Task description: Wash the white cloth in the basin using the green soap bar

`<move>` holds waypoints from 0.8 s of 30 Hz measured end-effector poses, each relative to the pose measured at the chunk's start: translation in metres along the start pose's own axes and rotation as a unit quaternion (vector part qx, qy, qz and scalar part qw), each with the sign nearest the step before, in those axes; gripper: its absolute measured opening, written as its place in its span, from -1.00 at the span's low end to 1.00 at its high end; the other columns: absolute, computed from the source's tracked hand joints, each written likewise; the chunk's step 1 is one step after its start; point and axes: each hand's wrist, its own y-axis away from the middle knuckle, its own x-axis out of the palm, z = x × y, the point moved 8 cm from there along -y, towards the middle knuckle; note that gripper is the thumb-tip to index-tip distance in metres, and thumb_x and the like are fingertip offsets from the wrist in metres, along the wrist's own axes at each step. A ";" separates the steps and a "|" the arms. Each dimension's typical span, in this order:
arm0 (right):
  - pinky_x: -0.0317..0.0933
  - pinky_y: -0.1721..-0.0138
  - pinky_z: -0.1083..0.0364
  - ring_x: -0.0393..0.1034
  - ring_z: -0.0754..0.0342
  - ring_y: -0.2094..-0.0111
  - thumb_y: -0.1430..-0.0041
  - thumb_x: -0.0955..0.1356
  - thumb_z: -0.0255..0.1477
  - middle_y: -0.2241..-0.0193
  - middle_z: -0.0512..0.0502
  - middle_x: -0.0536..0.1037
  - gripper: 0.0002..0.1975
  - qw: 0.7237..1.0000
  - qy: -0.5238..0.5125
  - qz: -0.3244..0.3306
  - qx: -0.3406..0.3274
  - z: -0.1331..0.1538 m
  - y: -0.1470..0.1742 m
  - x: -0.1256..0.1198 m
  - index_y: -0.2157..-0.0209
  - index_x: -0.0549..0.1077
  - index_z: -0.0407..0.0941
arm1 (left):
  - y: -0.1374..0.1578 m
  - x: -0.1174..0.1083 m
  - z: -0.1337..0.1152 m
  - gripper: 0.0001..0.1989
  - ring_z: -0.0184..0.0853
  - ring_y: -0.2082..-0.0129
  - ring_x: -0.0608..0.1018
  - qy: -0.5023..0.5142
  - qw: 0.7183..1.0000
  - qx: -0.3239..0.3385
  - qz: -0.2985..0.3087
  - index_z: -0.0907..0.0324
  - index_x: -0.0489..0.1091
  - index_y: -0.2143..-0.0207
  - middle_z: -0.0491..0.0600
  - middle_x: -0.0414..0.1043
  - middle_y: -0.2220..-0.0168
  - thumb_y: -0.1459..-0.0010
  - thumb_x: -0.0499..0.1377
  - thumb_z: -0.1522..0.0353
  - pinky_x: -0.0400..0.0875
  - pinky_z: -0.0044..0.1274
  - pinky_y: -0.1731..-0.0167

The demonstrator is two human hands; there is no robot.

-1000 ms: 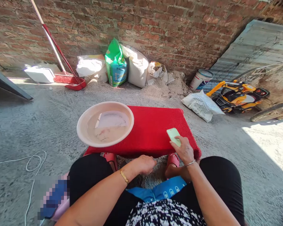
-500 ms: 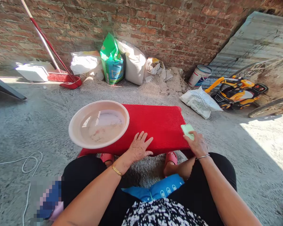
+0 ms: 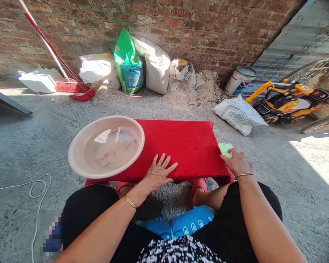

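- While the left hand (image 3: 159,174) lies palm down near the middle of the table's (image 3: 190,176) near edge, we see its fingers spread wide over the red cover (image 3: 181,140), presumably for steadiness or to press the cloth flat.
- In the right hand (image 3: 238,163) we see a pale green phone (image 3: 225,148), gripped between thumb and fingers about midway along the table's right edge; a pinch at one end, we judge, suits so thin a slab.
- Whether the phone also touches the cover, we cannot tell.
- We find the wide basin (image 3: 77,151) on the table's left end, its rim reaching past the left edge; most of its base seems supported, which would hold the water (image 3: 113,153) level.
- Pink slippers (image 3: 199,185) sit under the near edge, we suppose for sitting close.
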 end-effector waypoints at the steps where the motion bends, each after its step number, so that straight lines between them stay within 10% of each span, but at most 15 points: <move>1: 0.22 0.17 -0.12 0.38 -0.21 0.13 -0.18 0.20 0.03 0.10 -0.29 0.40 -0.42 1.000 -0.009 -0.011 0.012 -0.006 -0.002 -0.002 -0.09 0.35 -0.03 | 0.000 0.000 0.000 -0.28 0.03 -0.36 -0.04 0.000 1.000 0.001 0.000 -0.14 0.01 -0.31 0.08 -0.03 -0.36 -0.14 0.10 -0.02 -0.17 -0.05 -0.24; 9: 0.24 0.21 0.01 0.38 -0.08 0.16 -0.21 0.25 -0.08 0.07 -0.20 0.36 -0.53 0.989 -0.067 -0.013 -0.133 0.077 0.020 0.004 -0.07 0.35 0.01 | -0.001 -0.002 0.000 -0.29 0.06 -0.35 -0.02 -0.025 1.000 -0.001 0.002 -0.14 0.03 -0.31 0.10 0.00 -0.35 -0.14 0.09 -0.02 -0.15 -0.03 -0.24; 16: 0.22 0.15 -0.14 0.37 -0.22 0.11 -0.21 0.21 -0.04 0.09 -0.29 0.36 -0.48 0.999 -0.023 -0.005 0.031 -0.004 -0.001 -0.004 -0.09 0.34 -0.03 | -0.002 -0.003 -0.003 -0.30 0.09 -0.34 0.00 -0.019 1.000 0.006 0.003 -0.12 0.05 -0.30 0.12 0.02 -0.34 -0.14 0.09 -0.02 -0.13 -0.02 -0.23; 24: 0.21 0.13 -0.08 0.37 -0.14 0.12 -0.18 0.22 -0.02 0.07 -0.24 0.38 -0.46 0.996 -0.077 0.028 -0.030 0.002 0.010 0.011 -0.10 0.34 -0.01 | -0.002 -0.002 -0.001 -0.29 0.06 -0.33 0.05 -0.033 0.999 0.008 -0.018 -0.14 0.06 -0.30 0.10 0.06 -0.33 -0.13 0.10 -0.04 -0.09 -0.03 -0.21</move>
